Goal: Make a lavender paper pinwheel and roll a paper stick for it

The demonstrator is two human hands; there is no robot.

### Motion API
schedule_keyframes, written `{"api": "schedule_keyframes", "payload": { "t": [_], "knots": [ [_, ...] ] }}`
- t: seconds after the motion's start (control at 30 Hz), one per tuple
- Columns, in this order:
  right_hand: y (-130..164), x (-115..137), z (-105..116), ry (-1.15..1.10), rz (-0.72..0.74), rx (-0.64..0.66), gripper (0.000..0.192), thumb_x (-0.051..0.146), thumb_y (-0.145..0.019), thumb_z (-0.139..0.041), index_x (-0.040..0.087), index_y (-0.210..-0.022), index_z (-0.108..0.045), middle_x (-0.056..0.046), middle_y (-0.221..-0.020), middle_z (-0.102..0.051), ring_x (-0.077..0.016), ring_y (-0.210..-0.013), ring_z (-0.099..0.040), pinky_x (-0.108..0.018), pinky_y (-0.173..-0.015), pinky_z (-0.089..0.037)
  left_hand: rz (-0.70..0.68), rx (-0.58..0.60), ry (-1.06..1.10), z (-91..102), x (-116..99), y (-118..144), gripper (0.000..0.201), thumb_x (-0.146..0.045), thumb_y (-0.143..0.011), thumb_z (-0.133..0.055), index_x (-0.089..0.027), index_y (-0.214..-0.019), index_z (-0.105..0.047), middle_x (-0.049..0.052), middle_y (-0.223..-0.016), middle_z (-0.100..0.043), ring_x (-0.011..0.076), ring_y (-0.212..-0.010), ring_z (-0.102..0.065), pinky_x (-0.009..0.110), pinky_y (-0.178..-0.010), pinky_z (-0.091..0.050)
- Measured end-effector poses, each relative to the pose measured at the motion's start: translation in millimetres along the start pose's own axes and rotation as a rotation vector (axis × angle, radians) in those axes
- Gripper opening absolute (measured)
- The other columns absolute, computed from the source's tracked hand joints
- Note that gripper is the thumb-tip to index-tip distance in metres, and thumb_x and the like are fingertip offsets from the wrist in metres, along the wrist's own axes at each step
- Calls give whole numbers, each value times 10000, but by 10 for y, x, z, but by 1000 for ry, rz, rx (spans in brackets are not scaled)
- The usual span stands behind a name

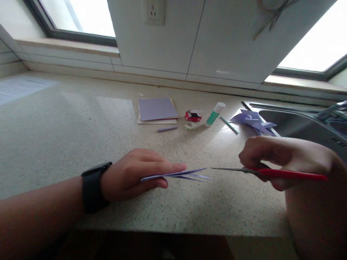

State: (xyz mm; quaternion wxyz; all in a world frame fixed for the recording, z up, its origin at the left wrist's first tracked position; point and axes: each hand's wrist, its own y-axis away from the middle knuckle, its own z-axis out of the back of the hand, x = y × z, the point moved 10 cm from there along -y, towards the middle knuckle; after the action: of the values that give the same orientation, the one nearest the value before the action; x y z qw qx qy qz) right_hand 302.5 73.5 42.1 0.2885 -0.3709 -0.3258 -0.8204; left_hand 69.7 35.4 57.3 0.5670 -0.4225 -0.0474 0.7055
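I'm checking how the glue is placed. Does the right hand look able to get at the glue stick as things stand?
Probably not at once: the right hand is closed on the red scissors. The glue stick lies farther back on the counter, with nothing between them.

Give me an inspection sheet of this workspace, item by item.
Surface: speckled stone countertop, sink at the right.
Job's things: folded purple paper held edge-on just above the counter; red-handled scissors, blade tips at the paper's edge.
Clutter: stack of paper sheets, purple strip, small red box, tape roll, glue stick, green stick, purple paper pinwheel.
Hands: left hand, with a black watch at the wrist, grips the paper; right hand holds the scissors.
Cables: nothing seen.
Surroundings: tiled wall, wall socket, windows at both sides.
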Motion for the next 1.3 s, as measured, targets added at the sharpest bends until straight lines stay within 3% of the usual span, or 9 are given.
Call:
{"api": "schedule_keyframes", "payload": {
  "t": [0.17,0.4,0.8,1.3],
  "knots": [
    [-81,37,-226,-112,59,164,441,578,-804,-742,155,-818,-617,3,-662,-581,-93,-567,-504,-195,-474,-398,-14,10,12,-8,-15,9,409,-344,-1070,-427,-183,-1422,-559,118,-982,-762,199,-840,-711,314,-737,-554],
    [-127,74,-307,-188,94,209,441,570,-781,-778,163,-798,-612,14,-625,-580,-92,-536,-520,-180,-438,-380,-20,36,22,-40,-14,7,402,-323,-1057,-459,-178,-1416,-568,124,-991,-762,214,-851,-717,322,-740,-546],
    [-132,152,-315,-168,141,225,432,573,-835,-737,157,-820,-621,12,-635,-575,-88,-537,-518,-185,-441,-380,11,54,29,-40,9,11,417,-322,-1055,-462,-232,-1455,-537,120,-1035,-764,220,-871,-716,330,-756,-539],
    [-125,73,-287,-123,97,207,472,611,-806,-738,160,-783,-601,6,-631,-575,-93,-556,-505,-191,-461,-378,11,14,19,-12,7,18,400,-355,-1062,-453,-161,-1381,-595,133,-1016,-762,202,-838,-716,305,-729,-546]
  ]
}}
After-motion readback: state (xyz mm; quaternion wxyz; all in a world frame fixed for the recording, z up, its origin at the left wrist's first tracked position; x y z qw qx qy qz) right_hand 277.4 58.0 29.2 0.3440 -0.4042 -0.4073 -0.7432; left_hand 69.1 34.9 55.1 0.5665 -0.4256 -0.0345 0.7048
